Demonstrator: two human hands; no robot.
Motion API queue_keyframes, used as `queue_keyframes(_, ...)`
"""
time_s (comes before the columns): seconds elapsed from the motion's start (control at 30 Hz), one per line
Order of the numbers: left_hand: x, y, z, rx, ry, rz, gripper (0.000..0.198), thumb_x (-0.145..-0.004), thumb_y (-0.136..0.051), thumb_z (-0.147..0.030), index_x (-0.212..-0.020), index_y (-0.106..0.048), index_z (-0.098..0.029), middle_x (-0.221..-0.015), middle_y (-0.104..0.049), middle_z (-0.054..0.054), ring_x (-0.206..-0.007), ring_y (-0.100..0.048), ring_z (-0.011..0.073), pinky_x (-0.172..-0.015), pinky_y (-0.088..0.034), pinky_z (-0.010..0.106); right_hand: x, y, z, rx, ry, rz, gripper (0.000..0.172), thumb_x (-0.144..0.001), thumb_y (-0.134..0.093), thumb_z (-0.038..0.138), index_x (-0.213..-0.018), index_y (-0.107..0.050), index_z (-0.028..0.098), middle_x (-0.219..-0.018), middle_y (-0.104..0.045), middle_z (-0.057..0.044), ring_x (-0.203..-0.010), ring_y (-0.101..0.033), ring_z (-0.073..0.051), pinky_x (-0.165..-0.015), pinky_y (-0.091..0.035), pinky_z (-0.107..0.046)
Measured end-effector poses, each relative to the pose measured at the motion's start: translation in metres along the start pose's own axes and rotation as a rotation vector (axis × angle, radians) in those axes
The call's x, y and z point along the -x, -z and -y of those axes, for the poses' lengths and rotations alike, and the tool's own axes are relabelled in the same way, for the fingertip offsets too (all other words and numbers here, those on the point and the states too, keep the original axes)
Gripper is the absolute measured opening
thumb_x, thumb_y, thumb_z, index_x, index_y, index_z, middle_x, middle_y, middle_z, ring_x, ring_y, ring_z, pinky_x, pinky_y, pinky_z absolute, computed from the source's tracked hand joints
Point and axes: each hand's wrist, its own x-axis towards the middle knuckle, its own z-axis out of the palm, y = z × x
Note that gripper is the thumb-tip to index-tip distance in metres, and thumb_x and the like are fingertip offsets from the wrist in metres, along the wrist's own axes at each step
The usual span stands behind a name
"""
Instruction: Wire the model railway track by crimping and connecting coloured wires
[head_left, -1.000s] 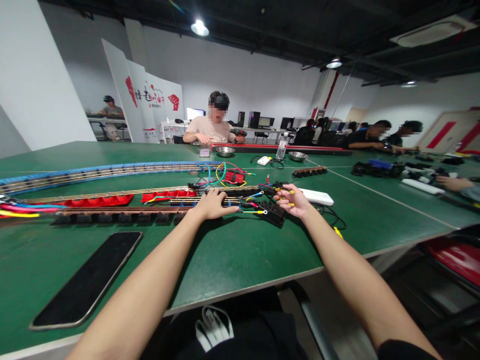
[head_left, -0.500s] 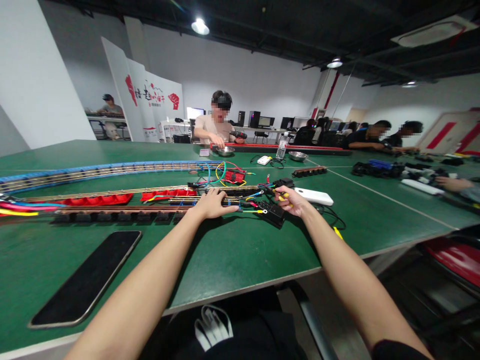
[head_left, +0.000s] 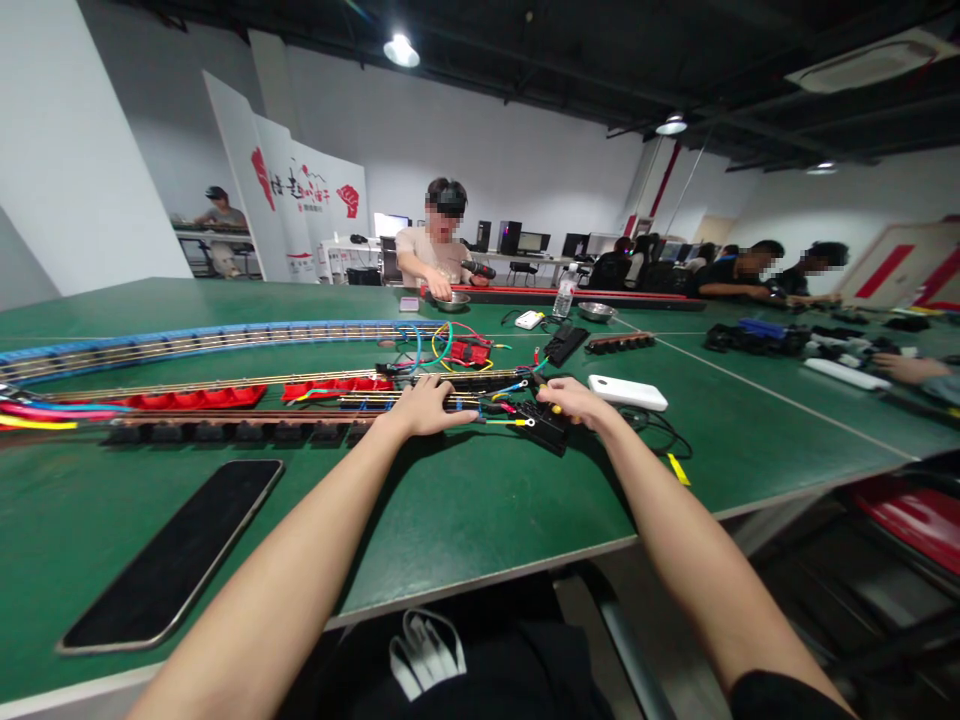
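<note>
My left hand lies over a section of conductor rail with blue clips and metal strips, its fingers curled over the far side and its thumb along the near side. My right hand is closed around a small tool with a yellow handle; its kind is mostly hidden. Just below that hand sits a black plastic block. Between the hands, wires end in ring terminals, one on a yellow-green wire and one on a blue wire. Another black block lies behind my right hand.
A white power bank and black cable lie to the right. A phone rests at the front left. Blue track and red holders stretch leftward. Across the green table, a person works by a metal bowl and bottle.
My right hand has shifted slightly left with the yellow-handled tool, over the near black block. The other black block now lies farther back, apart from the hand. My left hand stays put.
</note>
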Motion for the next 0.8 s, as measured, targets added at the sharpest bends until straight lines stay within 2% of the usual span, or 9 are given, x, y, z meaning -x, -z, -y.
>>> queue_keyframes(0.1,0.0001,-0.0001,-0.0001,-0.006,0.000,0.000,0.087,-0.069,-0.031,-0.090,-0.111,-0.061,-0.019,-0.132,-0.051,0.016,-0.125,-0.042,0.0387,-0.100,-0.038,0.054,-0.0002,-0.0014,-0.0011,0.179,0.077,-0.041,0.026,-0.070,-0.061,0.031,-0.058,-0.042,0.020,-0.048,-0.040,0.006,-0.040,-0.033,-0.006,-0.038,-0.020,-0.020)
queue_keyframes(0.23,0.0006,0.0003,-0.0007,-0.016,-0.003,0.000,0.087,-0.070,-0.030,-0.090,-0.110,-0.061,-0.019,-0.132,-0.051,0.017,-0.126,-0.043,0.0379,-0.100,-0.038,0.053,-0.0022,-0.0029,-0.0027,0.295,0.145,-0.078,0.026,-0.069,-0.062,0.031,-0.056,-0.044,0.019,-0.051,-0.046,0.004,-0.048,-0.041,-0.008,-0.045,-0.027,-0.022)
queue_keyframes(0.53,0.0022,0.0044,-0.0041,-0.012,-0.002,0.023,0.090,-0.070,-0.029,-0.090,-0.115,-0.060,-0.017,-0.139,-0.047,0.018,-0.130,-0.040,0.0378,-0.103,-0.035,0.055,-0.0034,-0.0031,-0.0091,0.456,0.124,-0.146,0.023,-0.077,-0.056,0.037,-0.072,-0.064,0.016,-0.072,-0.066,-0.005,-0.065,-0.057,-0.016,-0.056,-0.035,-0.024)
queue_keyframes(0.8,0.0035,0.0077,-0.0074,-0.013,0.001,0.040,0.088,-0.072,-0.029,-0.088,-0.116,-0.059,-0.019,-0.144,-0.042,0.016,-0.133,-0.038,0.0357,-0.106,-0.034,0.054,0.0001,-0.0002,-0.0030,0.555,0.128,-0.155,0.025,-0.079,-0.055,0.036,-0.078,-0.070,0.016,-0.074,-0.068,-0.007,-0.067,-0.059,-0.017,-0.057,-0.035,-0.024)
